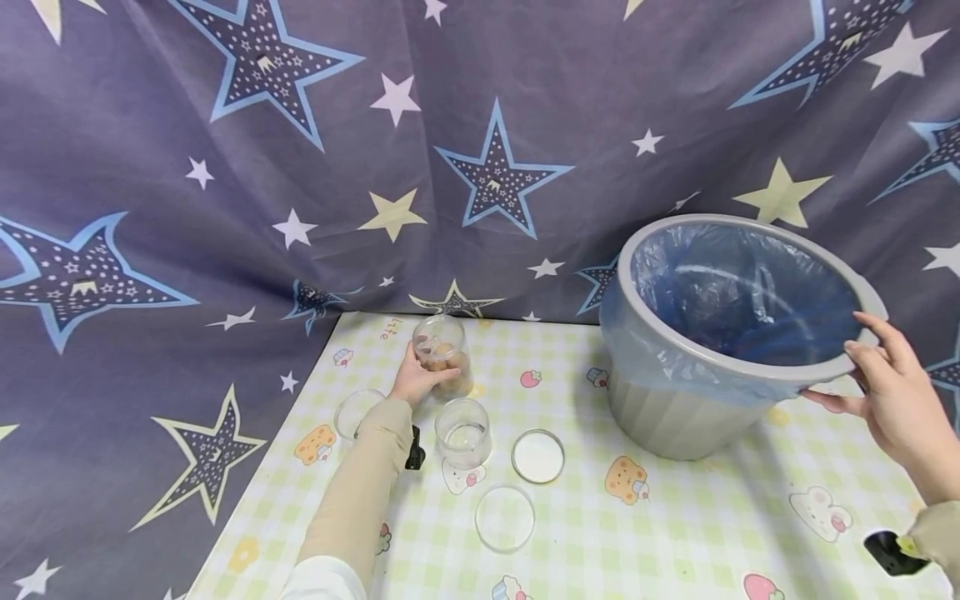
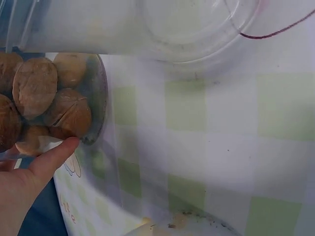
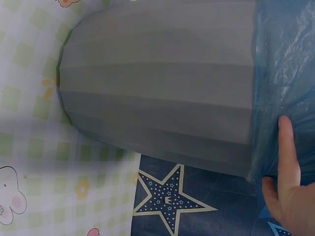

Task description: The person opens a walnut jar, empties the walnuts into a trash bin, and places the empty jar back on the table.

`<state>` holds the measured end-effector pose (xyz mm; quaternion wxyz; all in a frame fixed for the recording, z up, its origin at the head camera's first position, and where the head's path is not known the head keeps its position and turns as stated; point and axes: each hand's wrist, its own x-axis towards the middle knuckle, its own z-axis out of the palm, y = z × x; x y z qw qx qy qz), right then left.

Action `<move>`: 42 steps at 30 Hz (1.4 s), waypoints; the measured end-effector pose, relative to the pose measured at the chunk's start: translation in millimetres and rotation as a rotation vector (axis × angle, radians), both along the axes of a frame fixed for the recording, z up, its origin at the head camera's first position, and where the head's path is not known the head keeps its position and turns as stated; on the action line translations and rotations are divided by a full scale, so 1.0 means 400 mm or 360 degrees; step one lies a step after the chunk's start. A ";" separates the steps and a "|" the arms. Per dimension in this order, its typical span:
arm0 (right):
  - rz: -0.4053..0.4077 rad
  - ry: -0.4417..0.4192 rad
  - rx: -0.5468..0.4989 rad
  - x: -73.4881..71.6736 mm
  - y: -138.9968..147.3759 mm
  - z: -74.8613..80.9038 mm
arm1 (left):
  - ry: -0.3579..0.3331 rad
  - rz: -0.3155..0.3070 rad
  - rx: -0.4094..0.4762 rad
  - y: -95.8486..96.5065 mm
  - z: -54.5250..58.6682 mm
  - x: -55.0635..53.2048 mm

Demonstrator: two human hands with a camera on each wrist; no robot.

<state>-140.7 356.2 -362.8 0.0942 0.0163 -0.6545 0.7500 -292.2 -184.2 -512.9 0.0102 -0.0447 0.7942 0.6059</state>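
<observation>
nearest to the head camera was the left sleeve [image 1: 352, 492], going out to the left hand [image 1: 420, 377]. that hand was wrapped around a clear jar [image 1: 455, 388] of brown nuts [image 2: 35, 91], with the thumb along its side — likely so it would not slip or tip. the jar was right inside the left grip, well apart from the right one. it looked upright or nearly so, with its long way going up and down and its top facing up. i could not tell if its bottom touched the table [image 1: 637, 550].

just this side of the left grip stood an empty jar [image 1: 462, 446], and to the right of that lay a pale lid [image 1: 538, 456]. one clear round piece [image 1: 358, 412] was beside the left wrist, and another was closer to the person. they were spread out, maybe so each was easy to grab.

the right hand [image 1: 896, 392] was holding the rim [image 1: 868, 302] of a gray bin [image 1: 667, 417] — probably to keep it steady. left of that grip, the bin's wide mouth faced up. a blue bag [image 1: 720, 283] lined it and folded over the rim, likely so it would not fall in.
</observation>
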 end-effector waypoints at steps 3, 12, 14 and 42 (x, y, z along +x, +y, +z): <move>0.0010 0.0003 -0.0005 0.000 -0.001 -0.003 | 0.0012 0.0001 -0.0037 -0.006 0.001 0.007; 0.0007 0.0028 0.0034 0.001 0.000 -0.002 | 0.0081 0.0017 0.0058 -0.022 0.028 0.016; 0.0005 0.0031 0.0029 0.003 0.001 -0.003 | 0.0090 0.0018 0.0097 -0.021 0.036 0.017; -0.0001 0.0027 -0.0030 0.000 -0.002 -0.001 | 0.0342 -0.0134 0.0146 0.038 0.169 0.109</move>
